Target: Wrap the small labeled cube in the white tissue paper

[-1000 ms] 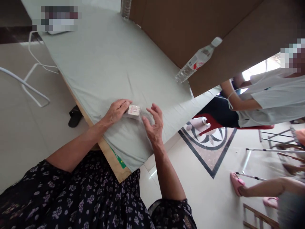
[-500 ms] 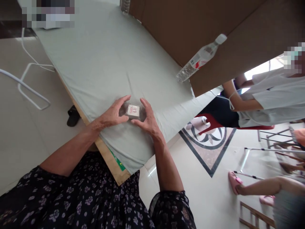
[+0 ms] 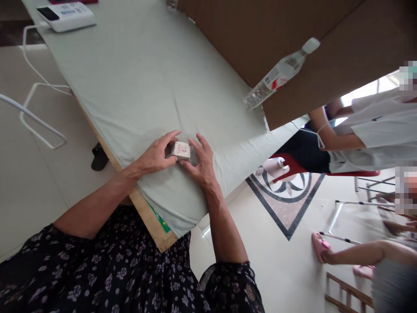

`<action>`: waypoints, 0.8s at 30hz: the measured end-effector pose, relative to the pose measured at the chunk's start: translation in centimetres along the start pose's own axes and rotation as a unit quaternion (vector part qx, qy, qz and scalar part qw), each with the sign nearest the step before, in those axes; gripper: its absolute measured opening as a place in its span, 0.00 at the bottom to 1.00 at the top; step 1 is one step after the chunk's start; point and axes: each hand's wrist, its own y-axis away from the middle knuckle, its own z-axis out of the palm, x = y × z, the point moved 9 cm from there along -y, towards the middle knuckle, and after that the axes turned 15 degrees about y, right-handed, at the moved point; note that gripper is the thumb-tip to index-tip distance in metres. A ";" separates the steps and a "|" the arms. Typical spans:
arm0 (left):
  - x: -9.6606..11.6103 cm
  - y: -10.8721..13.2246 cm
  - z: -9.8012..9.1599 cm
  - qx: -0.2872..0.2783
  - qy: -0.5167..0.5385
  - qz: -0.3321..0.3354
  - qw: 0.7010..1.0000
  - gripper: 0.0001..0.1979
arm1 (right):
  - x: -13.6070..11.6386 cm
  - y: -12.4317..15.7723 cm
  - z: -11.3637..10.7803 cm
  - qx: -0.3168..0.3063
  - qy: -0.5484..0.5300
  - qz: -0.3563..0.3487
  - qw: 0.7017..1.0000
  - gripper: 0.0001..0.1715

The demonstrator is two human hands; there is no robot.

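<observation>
A small whitish block with red print, wrapped in clear plastic (image 3: pixel 181 150), rests on the pale green cloth of the table (image 3: pixel 137 78) near its front edge. My left hand (image 3: pixel 155 154) cups the block from the left, thumb and fingers curled against its side. My right hand (image 3: pixel 201 160) presses against its right side with fingers closed on the wrapping. Both hands hold it between them on the cloth.
A clear water bottle (image 3: pixel 280 74) lies against a brown cardboard panel (image 3: pixel 260 34) at the back right. A white device (image 3: pixel 65 15) with a cable sits at the far corner. Another person in white (image 3: pixel 365 134) sits to the right by a red stool (image 3: pixel 293 167).
My right hand, open and apart from the block a second ago, has closed in against its right side. My left hand stayed on the block. The view shifted slightly.
</observation>
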 end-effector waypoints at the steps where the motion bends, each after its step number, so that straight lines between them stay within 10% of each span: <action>1: 0.1 0.0 0.0 0.004 0.001 0.004 1.000 0.40 | 0.2 0.0 0.2 -0.007 -0.001 0.004 1.000 0.40; 24: -0.9 0.1 0.0 0.062 0.006 0.008 0.998 0.36 | 1.2 1.2 -2.5 0.116 -0.057 0.069 0.989 0.14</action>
